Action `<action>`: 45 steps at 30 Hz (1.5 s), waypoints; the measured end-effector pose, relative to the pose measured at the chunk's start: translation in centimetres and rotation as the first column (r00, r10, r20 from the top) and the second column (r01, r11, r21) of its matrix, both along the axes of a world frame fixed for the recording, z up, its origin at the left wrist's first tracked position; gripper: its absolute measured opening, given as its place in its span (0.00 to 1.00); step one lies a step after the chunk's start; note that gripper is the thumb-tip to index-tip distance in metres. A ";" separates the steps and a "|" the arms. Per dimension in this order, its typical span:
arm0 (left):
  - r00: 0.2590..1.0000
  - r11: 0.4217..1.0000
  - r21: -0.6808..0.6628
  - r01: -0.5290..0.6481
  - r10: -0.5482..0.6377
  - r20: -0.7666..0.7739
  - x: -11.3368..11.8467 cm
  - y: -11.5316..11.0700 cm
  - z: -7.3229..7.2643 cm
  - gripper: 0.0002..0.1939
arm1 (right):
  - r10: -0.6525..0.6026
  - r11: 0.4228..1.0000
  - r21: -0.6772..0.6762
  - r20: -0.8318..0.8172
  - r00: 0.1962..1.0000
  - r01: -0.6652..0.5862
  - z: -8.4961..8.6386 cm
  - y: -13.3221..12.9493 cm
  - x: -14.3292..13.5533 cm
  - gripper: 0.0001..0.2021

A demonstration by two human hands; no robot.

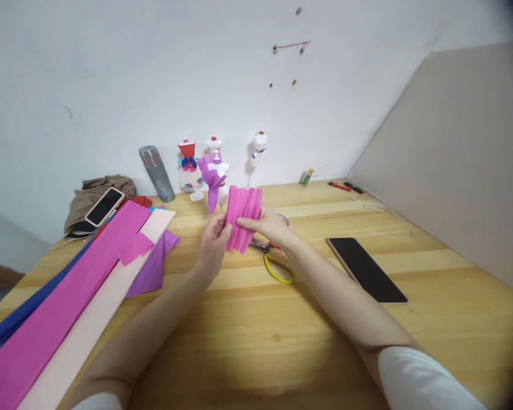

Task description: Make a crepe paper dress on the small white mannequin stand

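Observation:
A pleated piece of pink crepe paper [244, 205] is held up over the middle of the table between both hands. My left hand [215, 238] pinches its left edge between thumb and fingers. On the right side, my right hand [270, 226] grips the paper with the thumb laid across its front. Under the right hand lie scissors [279, 274] with yellow handles, partly hidden by the hand and paper. Just behind the paper stands a small white dress form [223, 192] draped with purple paper [212, 177].
More small dress forms [188, 165] and a grey-green bottle [157, 173] stand along the wall. Long pink [72, 285] and pale crepe sheets [89, 319] cover the left side, near a phone [105, 206] on brown cloth. A tablet-like black device [365, 267] and glue stick [307, 177] are right.

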State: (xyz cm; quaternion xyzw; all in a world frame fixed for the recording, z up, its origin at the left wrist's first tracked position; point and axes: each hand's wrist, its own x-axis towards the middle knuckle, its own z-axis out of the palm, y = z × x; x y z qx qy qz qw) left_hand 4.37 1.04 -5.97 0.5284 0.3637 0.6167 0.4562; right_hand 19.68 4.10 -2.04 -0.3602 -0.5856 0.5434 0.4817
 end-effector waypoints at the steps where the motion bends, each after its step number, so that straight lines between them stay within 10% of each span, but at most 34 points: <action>1: 1.000 1.000 0.010 -0.026 0.026 -0.010 0.0 0.0 0.0 0.14 | 0.005 1.000 0.001 0.003 1.000 -0.005 0.0 0.0 -0.1 0.18; 12: 0.985 0.987 0.006 -0.162 0.162 -0.066 -0.7 1.1 -0.4 0.09 | -0.005 0.993 0.115 0.097 0.995 -0.006 -0.1 0.1 -0.6 0.16; 20: 0.894 0.927 0.299 -0.228 0.321 -0.312 -0.4 -0.2 0.9 0.01 | -0.014 0.997 0.075 -0.010 1.000 0.015 0.1 -0.2 -1.1 0.16; 29: 0.847 0.861 0.350 -0.369 0.467 -0.255 -2.7 1.8 2.0 0.18 | -0.135 0.987 0.083 -0.052 0.989 0.139 0.4 1.2 0.7 0.19; 37: 0.933 0.968 0.104 -0.228 0.248 -0.260 -6.3 7.3 4.4 0.38 | -0.215 0.962 0.167 -0.027 0.976 0.217 1.9 3.2 1.7 0.16; 45: 0.951 0.986 0.161 -0.033 0.081 -0.299 -6.7 9.9 5.2 0.52 | -0.333 0.910 0.280 0.062 0.941 0.304 1.7 3.9 0.5 0.10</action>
